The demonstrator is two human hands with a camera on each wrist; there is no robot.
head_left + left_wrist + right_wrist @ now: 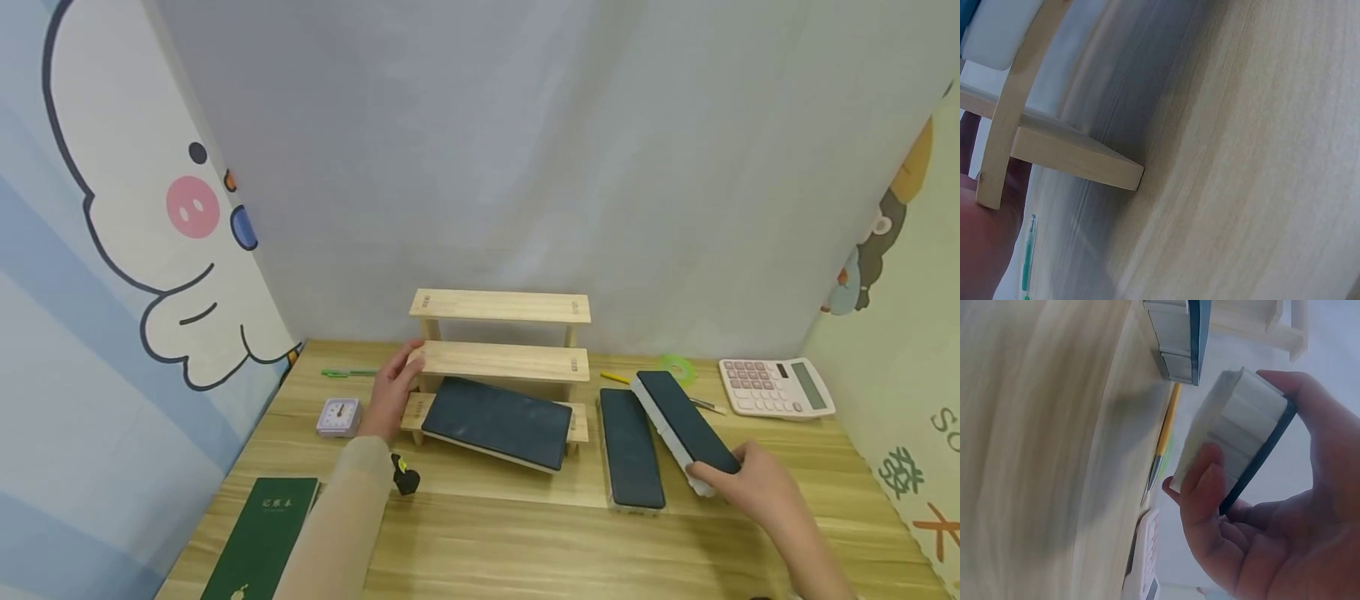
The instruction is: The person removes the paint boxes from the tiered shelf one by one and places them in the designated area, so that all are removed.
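My left hand (390, 392) grips the left end of the middle board of a three-step wooden shelf (502, 360). A long white box with a dark lid (491, 417) lies tilted on the bottom step, its right end hanging over the front edge. In my right hand (761, 483) is a similar dark-lidded box (686, 421), pinched at its near end and raised above the desk. The right wrist view shows the ridged white side of that held box (1241, 419). Just left of it, another dark-lidded box (632, 450) lies on the desk.
A pink calculator (776, 387), green tape ring (678, 368), yellow brush (615, 377) and its bristle end sit at the right. On the left are a small clock (339, 417), green pen (348, 372), dark green notebook (262, 537) and small black object (405, 477).
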